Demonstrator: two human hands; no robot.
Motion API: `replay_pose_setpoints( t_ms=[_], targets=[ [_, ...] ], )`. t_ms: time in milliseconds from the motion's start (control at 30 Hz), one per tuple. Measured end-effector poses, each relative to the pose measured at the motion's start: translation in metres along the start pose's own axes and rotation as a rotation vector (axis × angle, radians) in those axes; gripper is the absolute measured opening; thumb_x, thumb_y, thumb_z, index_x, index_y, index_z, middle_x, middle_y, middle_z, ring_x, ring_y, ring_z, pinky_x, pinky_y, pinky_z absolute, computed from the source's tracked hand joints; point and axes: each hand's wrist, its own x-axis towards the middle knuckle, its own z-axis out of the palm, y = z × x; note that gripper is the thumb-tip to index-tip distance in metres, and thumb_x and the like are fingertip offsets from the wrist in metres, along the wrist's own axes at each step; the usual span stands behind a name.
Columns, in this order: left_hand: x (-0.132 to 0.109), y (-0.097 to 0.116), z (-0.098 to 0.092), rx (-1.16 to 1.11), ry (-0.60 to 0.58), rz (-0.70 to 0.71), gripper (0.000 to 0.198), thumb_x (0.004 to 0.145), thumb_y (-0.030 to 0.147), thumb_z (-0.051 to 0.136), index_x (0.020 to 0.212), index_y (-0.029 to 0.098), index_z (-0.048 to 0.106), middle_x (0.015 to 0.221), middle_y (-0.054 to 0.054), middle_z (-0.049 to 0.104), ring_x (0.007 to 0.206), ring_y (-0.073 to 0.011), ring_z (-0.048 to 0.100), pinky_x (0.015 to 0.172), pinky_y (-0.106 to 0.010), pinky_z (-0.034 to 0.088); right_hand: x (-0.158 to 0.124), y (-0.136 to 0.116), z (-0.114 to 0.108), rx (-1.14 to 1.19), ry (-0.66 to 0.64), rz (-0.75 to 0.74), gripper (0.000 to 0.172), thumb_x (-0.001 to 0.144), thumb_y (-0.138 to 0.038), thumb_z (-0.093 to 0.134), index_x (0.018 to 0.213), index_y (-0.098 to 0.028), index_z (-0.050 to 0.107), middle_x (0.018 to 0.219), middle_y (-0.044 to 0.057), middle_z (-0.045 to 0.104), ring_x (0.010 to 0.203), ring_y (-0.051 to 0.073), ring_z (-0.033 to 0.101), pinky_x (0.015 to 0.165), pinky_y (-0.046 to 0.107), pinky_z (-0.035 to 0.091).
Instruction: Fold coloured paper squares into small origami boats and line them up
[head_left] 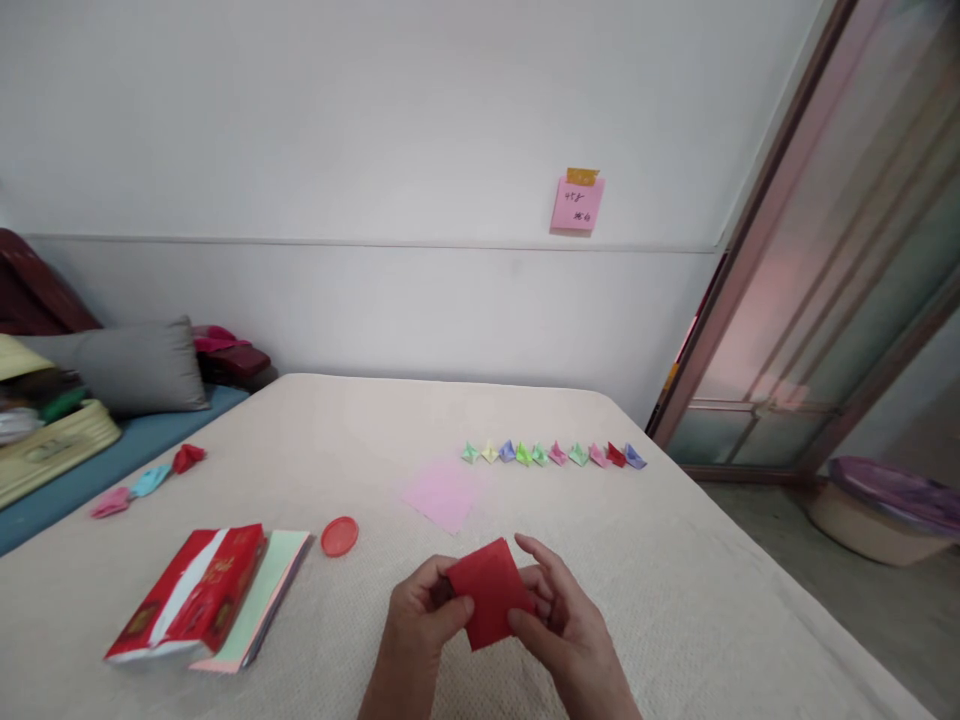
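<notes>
Folded into a small square, a red paper (491,590) is held up over the near middle of the table. My left hand (427,620) pinches its left side, thumb on the front. On the right side, my right hand (559,620) grips it between thumb and fingers, with the index finger raised off the paper. Beyond my hands, a pink paper sheet (444,495) lies flat on the table. Behind it, to the right, stands a row of several small folded papers (539,454) in green, yellow, blue, pink and red.
On the pale table (360,420) a red packet (217,580) overlaps coloured sheets (262,590), beside a round red lid (340,537). Folded papers (151,480) lie at the left edge. A pink note (577,205) hangs on the wall. A covered basin (885,520) stands right.
</notes>
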Motion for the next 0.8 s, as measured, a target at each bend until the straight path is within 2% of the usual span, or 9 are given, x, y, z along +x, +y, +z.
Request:
replay_pose_setpoints(
  t_ms=[133, 300, 500, 667, 800],
  targets=[
    [0.001, 0.000, 0.000, -0.020, -0.012, -0.010, 0.014, 0.069, 0.009, 0.068, 0.082, 0.015, 0.069, 0.075, -0.002, 0.069, 0.074, -0.0177, 0.058, 0.069, -0.027, 0.043, 0.002, 0.001, -0.003, -0.034, 0.030, 0.028, 0.053, 0.068, -0.017, 0.068, 0.119, -0.021, 0.055, 0.064, -0.003, 0.062, 0.056, 0.013, 0.049, 0.053, 0.026, 0.033],
    [0.002, 0.002, 0.002, 0.000, 0.005, -0.015, 0.013, 0.066, 0.010, 0.071, 0.077, 0.016, 0.070, 0.070, -0.001, 0.069, 0.068, -0.0150, 0.057, 0.065, -0.024, 0.042, 0.002, 0.001, -0.002, 0.012, 0.031, 0.055, 0.053, 0.068, -0.017, 0.068, 0.119, -0.020, 0.055, 0.062, -0.004, 0.061, 0.057, 0.013, 0.048, 0.053, 0.026, 0.032],
    [0.004, -0.005, -0.003, 0.007, -0.017, 0.023, 0.016, 0.066, 0.012, 0.071, 0.081, 0.018, 0.072, 0.071, -0.001, 0.068, 0.070, -0.0172, 0.059, 0.067, -0.026, 0.043, 0.004, 0.005, -0.004, 0.029, 0.025, 0.047, 0.052, 0.068, -0.014, 0.067, 0.118, -0.021, 0.058, 0.058, -0.006, 0.056, 0.053, 0.011, 0.045, 0.051, 0.024, 0.030],
    [0.004, -0.008, -0.008, 0.105, 0.047, 0.087, 0.016, 0.065, 0.006, 0.068, 0.074, 0.020, 0.072, 0.072, 0.001, 0.067, 0.070, -0.0151, 0.056, 0.066, -0.024, 0.041, 0.004, 0.006, -0.004, 0.043, 0.041, 0.022, 0.050, 0.068, -0.013, 0.066, 0.117, -0.023, 0.061, 0.059, -0.006, 0.056, 0.054, 0.011, 0.047, 0.052, 0.023, 0.033],
    [0.007, -0.009, -0.010, 0.115, 0.005, 0.176, 0.020, 0.064, 0.003, 0.066, 0.068, 0.021, 0.073, 0.078, 0.000, 0.068, 0.077, -0.0179, 0.058, 0.070, -0.027, 0.043, 0.003, 0.008, -0.004, 0.015, 0.045, -0.013, 0.045, 0.070, -0.014, 0.064, 0.113, -0.026, 0.064, 0.063, -0.005, 0.059, 0.060, 0.013, 0.054, 0.056, 0.024, 0.040]
  ],
)
